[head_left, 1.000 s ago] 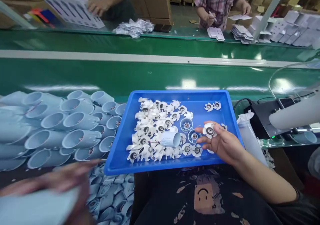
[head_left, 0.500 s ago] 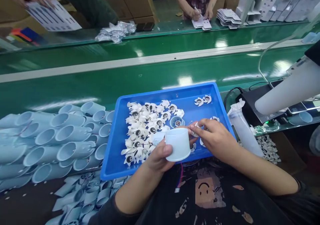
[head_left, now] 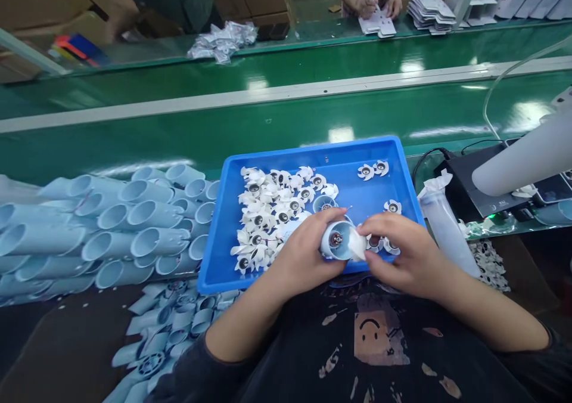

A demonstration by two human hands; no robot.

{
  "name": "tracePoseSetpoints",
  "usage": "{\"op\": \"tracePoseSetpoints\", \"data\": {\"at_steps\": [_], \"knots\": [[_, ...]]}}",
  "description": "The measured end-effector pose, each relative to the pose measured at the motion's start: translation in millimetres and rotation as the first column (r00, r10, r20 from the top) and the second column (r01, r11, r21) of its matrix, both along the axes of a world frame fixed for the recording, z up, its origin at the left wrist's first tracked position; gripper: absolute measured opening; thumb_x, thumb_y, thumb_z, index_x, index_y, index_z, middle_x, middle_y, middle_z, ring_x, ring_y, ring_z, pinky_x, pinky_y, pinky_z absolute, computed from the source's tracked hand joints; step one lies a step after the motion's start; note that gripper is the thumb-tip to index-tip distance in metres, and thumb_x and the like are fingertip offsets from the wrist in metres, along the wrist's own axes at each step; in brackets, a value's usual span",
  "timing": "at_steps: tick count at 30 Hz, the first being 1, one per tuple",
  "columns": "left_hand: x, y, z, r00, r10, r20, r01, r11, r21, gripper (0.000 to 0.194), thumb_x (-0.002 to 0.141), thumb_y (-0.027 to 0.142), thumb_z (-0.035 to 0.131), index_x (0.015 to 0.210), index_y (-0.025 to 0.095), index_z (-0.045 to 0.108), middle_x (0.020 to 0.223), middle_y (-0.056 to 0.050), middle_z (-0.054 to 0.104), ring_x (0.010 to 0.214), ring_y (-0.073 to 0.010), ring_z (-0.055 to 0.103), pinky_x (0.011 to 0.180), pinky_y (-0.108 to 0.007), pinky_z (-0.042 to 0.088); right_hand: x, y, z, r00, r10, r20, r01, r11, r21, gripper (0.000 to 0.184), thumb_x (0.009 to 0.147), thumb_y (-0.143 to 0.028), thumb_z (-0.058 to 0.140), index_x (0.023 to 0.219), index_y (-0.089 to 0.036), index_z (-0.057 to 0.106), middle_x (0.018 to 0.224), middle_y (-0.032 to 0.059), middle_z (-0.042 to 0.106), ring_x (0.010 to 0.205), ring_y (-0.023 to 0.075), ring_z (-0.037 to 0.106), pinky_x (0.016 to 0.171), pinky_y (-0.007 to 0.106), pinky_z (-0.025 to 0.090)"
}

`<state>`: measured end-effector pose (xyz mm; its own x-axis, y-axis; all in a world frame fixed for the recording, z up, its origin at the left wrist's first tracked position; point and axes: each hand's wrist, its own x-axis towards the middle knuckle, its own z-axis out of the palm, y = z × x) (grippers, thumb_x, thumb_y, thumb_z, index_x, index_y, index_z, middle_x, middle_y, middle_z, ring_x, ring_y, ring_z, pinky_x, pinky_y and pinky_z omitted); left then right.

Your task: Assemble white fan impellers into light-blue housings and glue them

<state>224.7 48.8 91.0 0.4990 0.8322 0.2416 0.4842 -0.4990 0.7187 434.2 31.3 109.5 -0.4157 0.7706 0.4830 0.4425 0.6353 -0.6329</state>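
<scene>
By tray edge (head_left: pixel 218 287), left hand (head_left: pixel 308 245) grips 1 cup (head_left: pixel 342 250); right hand (head_left: pixel 402 254) pinches, seemingly, 1 fan (head_left: pixel 357 245).

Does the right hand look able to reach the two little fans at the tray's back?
Probably yes: no pile stands between the right hand and the two little fans, though its fingers are holding a white fan.

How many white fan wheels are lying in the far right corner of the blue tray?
2. The left fan wheel and the right fan wheel lie side by side inside the tray; none seems hidden there.
</scene>
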Motion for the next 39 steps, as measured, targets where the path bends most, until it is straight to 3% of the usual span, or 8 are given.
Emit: {"op": "tracePoseSetpoints", "data": {"at_steps": [5, 11, 17, 22, 27, 32, 34, 39], "knots": [[9, -2, -1.6, 0.987, -0.032, -0.16, 0.078, 0.954, 0.291, 0.035, 0.082, 0.03, 0.06, 0.114, 0.018, 0.052, 0.108, -0.011, 0.07, 0.099, -0.0257, 0.068, 0.084, -0.042, 0.055, -9, -5, 5.8, 0.935, -0.037, 0.353, 0.005, 0.996, 0.091, 0.013, 0.092, -0.02, 0.052, 0.097, -0.017, 0.064, 0.093, 0.0057, 0.064, 0.082, 0.0189, 0.051, 0.073, 0.034, 0.04], [5, -3, 11.2, 0.965, -0.209, -0.158, 0.223, 0.972, 0.07, 0.035, 0.077, 0.042, 0.067, 0.101, 0.018, 0.059, 0.082, -0.002, 0.072, 0.072, -0.0179, 0.069, 0.064, -0.028, 0.054, -5, 14, 7.6, 0.893, 0.218, 0.395, -0.307, 0.935, 0.179, 0.019, 0.095, -0.017, 0.049, 0.096, -0.017, 0.068, 0.077, 0.0031, 0.054, 0.07, 0.0155, 0.036, 0.064, 0.029, 0.03], [7, -14, 21.3, 0.888, 0.176, -0.425, 0.055, 0.876, 0.479, 0.033, 0.079, 0.033, 0.057, 0.104, 0.011, 0.061, 0.088, -0.012, 0.073, 0.078, -0.0275, 0.07, 0.061, -0.035, 0.053, -19, 16, -12.9, 0.982, 0.187, 0.016, -0.188, 0.978, 0.093, 0.027, 0.095, -0.021, 0.051, 0.072, -0.016, 0.064, 0.063, -0.0013, 0.052, 0.063, 0.0108, 0.043, 0.063, 0.025, 0.035], [9, -11, 31.3, 0.874, -0.275, -0.401, 0.26, 0.961, -0.091, 0.028, 0.07, 0.045, 0.069, 0.076, 0.019, 0.06, 0.065, 0.002, 0.068, 0.055, -0.0154, 0.064, 0.044, -0.023, 0.044, -10, 17, -14.6, 0.894, 0.401, 0.199, -0.438, 0.875, 0.206, 0.032, 0.099, -0.019, 0.038, 0.083, -0.016, 0.066, 0.065, 0.0002, 0.055, 0.064, 0.0123, 0.043, 0.061, 0.027, 0.033], [18, -14, 30.7, 0.829, 0.246, -0.502, -0.02, 0.91, 0.414, 0.029, 0.079, 0.028, 0.055, 0.101, 0.012, 0.063, 0.086, -0.013, 0.072, 0.075, -0.0266, 0.069, 0.055, -0.032, 0.048, -10, 20, -27.6, 0.979, 0.192, 0.063, -0.196, 0.978, 0.07, 0.035, 0.099, -0.025, 0.042, 0.072, -0.016, 0.063, 0.058, -0.0026, 0.047, 0.055, 0.0088, 0.042, 0.055, 0.022, 0.034], [20, -16, 36.9, 0.858, -0.214, -0.467, 0.25, 0.968, 0.016, 0.026, 0.07, 0.044, 0.067, 0.074, 0.019, 0.061, 0.064, 0.001, 0.067, 0.058, -0.0176, 0.065, 0.049, -0.026, 0.046, -6, 14, -15.8, 0.917, 0.372, 0.144, -0.393, 0.904, 0.168, 0.038, 0.098, -0.026, 0.042, 0.066, -0.018, 0.061, 0.056, -0.0022, 0.049, 0.057, 0.0098, 0.043, 0.055, 0.024, 0.032], [22, -20, 38.6, 0.87, -0.077, -0.486, 0.179, 0.97, 0.166, 0.028, 0.073, 0.042, 0.066, 0.084, 0.017, 0.063, 0.073, -0.003, 0.07, 0.065, -0.0197, 0.066, 0.052, -0.028, 0.047, -3, 15, -8.9, 0.924, 0.364, 0.12, -0.382, 0.901, 0.206, 0.036, 0.098, -0.024, 0.043, 0.069, -0.018, 0.063, 0.057, -0.0015, 0.051, 0.057, 0.0104, 0.043, 0.055, 0.025, 0.033], [27, -22, 32.5, 0.898, 0.222, -0.381, -0.01, 0.874, 0.486, 0.036, 0.081, 0.029, 0.057, 0.112, 0.013, 0.052, 0.095, -0.011, 0.068, 0.083, -0.0248, 0.067, 0.066, -0.036, 0.053, -6, 17, -9.0, 0.995, 0.063, -0.078, -0.083, 0.959, -0.273, 0.018, 0.088, -0.029, 0.06, 0.079, -0.019, 0.071, 0.056, -0.0022, 0.052, 0.053, 0.0095, 0.049, 0.051, 0.022, 0.04]]}}
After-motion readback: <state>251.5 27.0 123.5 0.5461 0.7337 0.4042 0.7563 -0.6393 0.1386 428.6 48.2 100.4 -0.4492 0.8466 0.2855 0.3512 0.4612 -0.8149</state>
